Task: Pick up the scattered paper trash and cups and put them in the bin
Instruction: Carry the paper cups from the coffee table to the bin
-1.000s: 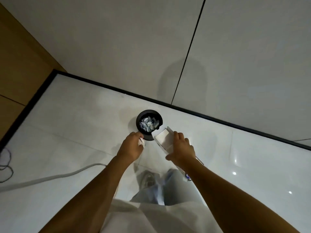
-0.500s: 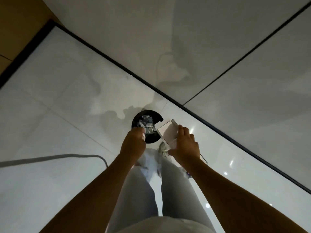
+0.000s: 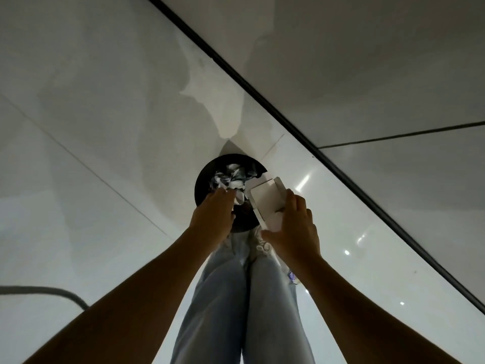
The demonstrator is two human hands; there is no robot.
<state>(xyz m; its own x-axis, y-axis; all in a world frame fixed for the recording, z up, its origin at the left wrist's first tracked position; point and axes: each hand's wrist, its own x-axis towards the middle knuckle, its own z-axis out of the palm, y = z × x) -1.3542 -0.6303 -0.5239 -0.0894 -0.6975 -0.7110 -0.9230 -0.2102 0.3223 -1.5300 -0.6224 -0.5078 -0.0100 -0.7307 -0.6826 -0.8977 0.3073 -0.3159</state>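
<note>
Crumpled paper (image 3: pixel 231 177) is filling the black bin (image 3: pixel 202 179); my left hand (image 3: pixel 214 219) is reaching open-fingered over it, my right hand (image 3: pixel 294 229) gripping a white box (image 3: pixel 266 200) beside its rim, needing tipping in next.

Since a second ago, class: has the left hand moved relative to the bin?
Yes. The left hand has gone forward over the bin's rim, fingers now reaching the crumpled paper inside.

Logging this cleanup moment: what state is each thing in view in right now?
Bin: upright on the floor, holding crumpled paper.
Crumpled paper: piled inside the bin.
White box: held open over the bin's rim.
Left hand: over the bin, fingers extended down.
Right hand: grips the white box.
Cable: lying on the floor.
</note>
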